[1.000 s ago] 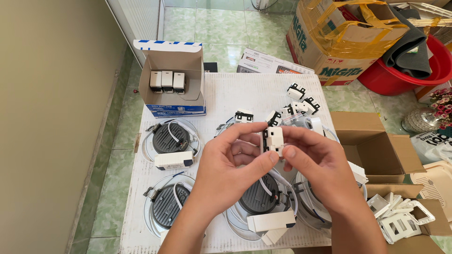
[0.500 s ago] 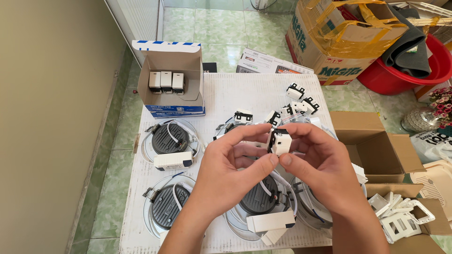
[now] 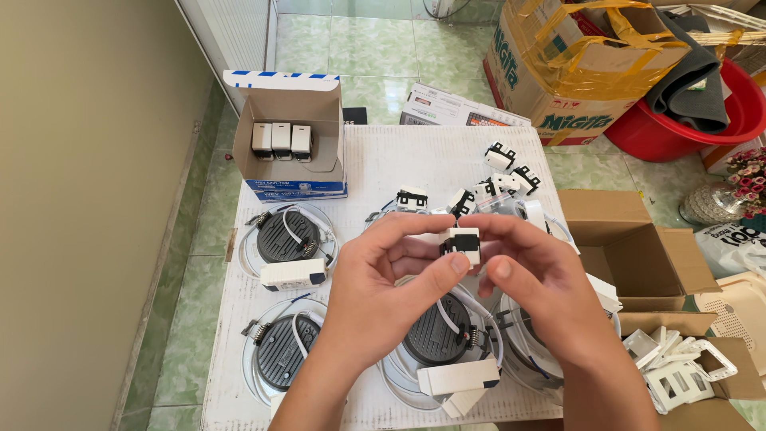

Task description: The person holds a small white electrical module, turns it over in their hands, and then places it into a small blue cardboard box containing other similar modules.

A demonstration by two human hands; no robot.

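Single view, head-worn camera, looking steeply down and forward over the person's forearms. Close range: left hand (image 3: 391,279) and right hand (image 3: 535,279) fill the lower centre. The white table (image 3: 375,168) runs away from the lens, with green floor tiles (image 3: 351,40) at the top edge and a wall (image 3: 80,199) at the left. Table's near edge probably cropped. No second view shares the scene.

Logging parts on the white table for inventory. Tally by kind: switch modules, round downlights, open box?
Switch module held in both hands: 1
Switch modules in the open cardboard box: 3
Loose switch modules on the table: about 6, some overlap
Round downlights lying back-up: 4 at least, the hands hide part
Open cardboard box: 1
Total: about 15
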